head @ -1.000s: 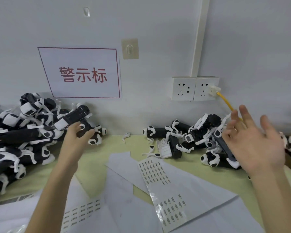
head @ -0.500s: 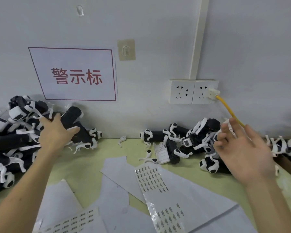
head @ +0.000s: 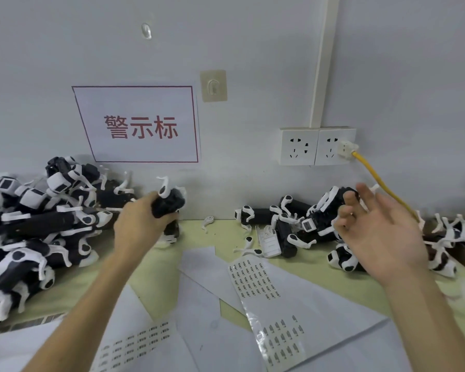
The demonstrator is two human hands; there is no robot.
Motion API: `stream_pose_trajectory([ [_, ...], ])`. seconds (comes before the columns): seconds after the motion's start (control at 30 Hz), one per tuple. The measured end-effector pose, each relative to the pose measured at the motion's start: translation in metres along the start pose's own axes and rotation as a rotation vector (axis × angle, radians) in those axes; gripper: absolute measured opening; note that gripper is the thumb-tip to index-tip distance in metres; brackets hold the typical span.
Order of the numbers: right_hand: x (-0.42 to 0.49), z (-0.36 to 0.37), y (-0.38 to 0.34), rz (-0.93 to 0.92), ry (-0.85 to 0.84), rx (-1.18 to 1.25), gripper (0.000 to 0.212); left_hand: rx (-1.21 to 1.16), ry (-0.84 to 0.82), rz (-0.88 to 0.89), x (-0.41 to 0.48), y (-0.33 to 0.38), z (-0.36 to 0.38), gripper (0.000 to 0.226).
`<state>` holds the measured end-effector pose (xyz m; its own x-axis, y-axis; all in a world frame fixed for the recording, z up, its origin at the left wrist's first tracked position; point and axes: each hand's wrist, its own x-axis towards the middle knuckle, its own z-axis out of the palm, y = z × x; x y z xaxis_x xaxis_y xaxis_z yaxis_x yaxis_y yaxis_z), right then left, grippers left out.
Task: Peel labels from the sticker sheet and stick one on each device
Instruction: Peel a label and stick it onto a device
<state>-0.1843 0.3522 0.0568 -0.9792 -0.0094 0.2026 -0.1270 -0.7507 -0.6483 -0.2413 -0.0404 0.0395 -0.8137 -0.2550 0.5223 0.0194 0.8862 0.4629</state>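
A pale green tabletop (head: 220, 234) set against a smooth grey wall is viewed from above. The left hand (head: 142, 226) is stretched forward. Its fingers are curled tightly round a matt black cylindrical plastic device (head: 169, 204) with a curved white clip on top. The device is held just above the table, at the right edge of a large left-hand heap of similar black-and-white devices (head: 38, 224).

The right hand (head: 381, 234) is raised over a smaller right-hand heap of devices (head: 287, 224). Its fingers are apart and loosely bent, and nothing is gripped by them.

Between the 2 forearms, a long glossy sticker sheet (head: 255, 280) is laid flat on overlapping plain white paper sheets (head: 207, 264). Rows of tiny dark rectangular labels are carried at its far end and again at its shiny, wrinkled near end. A 2nd label sheet (head: 137, 342) is laid beside the left forearm, near the bottom edge.

On the wall are fixed a white paper sign with a red border and 3 red characters (head: 142, 124), a beige square adhesive hook (head: 213, 85) and a white double socket (head: 317, 146). From the socket a yellow cable (head: 373, 178) is led down behind the right hand.
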Motion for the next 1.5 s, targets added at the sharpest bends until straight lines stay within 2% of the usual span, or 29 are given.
stream_pose_trajectory([
  [0.17, -0.004, 0.027, 0.003, 0.015, -0.102, -0.07, 0.027, -0.689, -0.153, -0.14, -0.047, 0.054, -0.002, 0.023],
  [0.3, -0.008, 0.045, 0.008, 0.033, -0.166, -0.116, 0.026, -1.199, -0.452, -0.429, -0.081, 0.086, -0.005, 0.058],
  [0.37, -0.012, 0.051, 0.02, 0.071, -0.127, -0.214, 0.024, -1.349, -0.602, -0.509, -0.094, 0.091, -0.005, 0.059],
  [0.47, -0.029, 0.04, 0.053, 0.11, 0.004, -0.516, 0.02, -1.309, -0.762, -0.509, -0.115, 0.092, -0.005, 0.051],
  [0.53, -0.052, 0.027, 0.078, 0.042, 0.053, -0.75, 0.02, -1.237, -0.844, -0.484, -0.128, 0.088, -0.004, 0.043],
  [0.57, -0.066, 0.019, 0.089, -0.008, 0.043, -0.869, 0.029, -1.201, -0.871, -0.461, -0.135, 0.086, -0.003, 0.041],
  [0.67, -0.097, 0.003, 0.108, -0.153, -0.092, -1.091, 0.065, -1.07, -0.921, -0.385, -0.151, 0.079, -0.003, 0.057],
  [0.73, -0.105, 0.002, 0.112, -0.195, -0.215, -1.148, 0.073, -0.98, -0.957, -0.407, -0.158, 0.078, -0.001, 0.072],
  [0.8, -0.108, 0.004, 0.112, -0.195, -0.322, -1.191, 0.069, -0.929, -0.999, -0.454, -0.162, 0.075, -0.001, 0.074],
  [0.87, -0.11, 0.005, 0.113, -0.222, -0.307, -1.218, 0.049, -0.98, -1.041, -0.493, -0.163, 0.073, -0.003, 0.075],
  [0.93, -0.112, 0.004, 0.112, -0.263, -0.181, -1.236, 0.025, -1.163, -1.015, -0.524, -0.162, 0.069, -0.005, 0.074],
  [1.0, -0.111, 0.002, 0.111, -0.209, -0.07, -1.19, 0.012, -1.353, -0.947, -0.515, -0.164, 0.064, -0.006, 0.068],
  [1.03, -0.111, 0.003, 0.11, -0.156, -0.045, -1.135, 0.007, -1.365, -0.924, -0.455, -0.166, 0.063, -0.005, 0.063],
  [1.13, -0.112, 0.006, 0.11, -0.125, -0.043, -1.105, 0.017, -1.106, -0.878, -0.188, -0.173, 0.065, -0.005, 0.047],
  [1.2, -0.113, 0.008, 0.109, -0.094, -0.083, -1.079, 0.02, -1.012, -0.812, -0.106, -0.175, 0.066, -0.006, 0.044],
  [1.33, -0.115, 0.012, 0.103, 0.046, -0.247, -0.91, 0.027, -1.077, -0.68, -0.121, -0.177, 0.067, -0.007, 0.044],
  [1.4, -0.117, 0.015, 0.1, 0.106, -0.356, -0.827, 0.037, -1.127, -0.693, -0.174, -0.177, 0.067, -0.008, 0.047],
  [1.5, -0.12, 0.018, 0.095, 0.187, -0.426, -0.752, 0.038, -1.155, -0.789, -0.186, -0.178, 0.065, -0.008, 0.06],
])
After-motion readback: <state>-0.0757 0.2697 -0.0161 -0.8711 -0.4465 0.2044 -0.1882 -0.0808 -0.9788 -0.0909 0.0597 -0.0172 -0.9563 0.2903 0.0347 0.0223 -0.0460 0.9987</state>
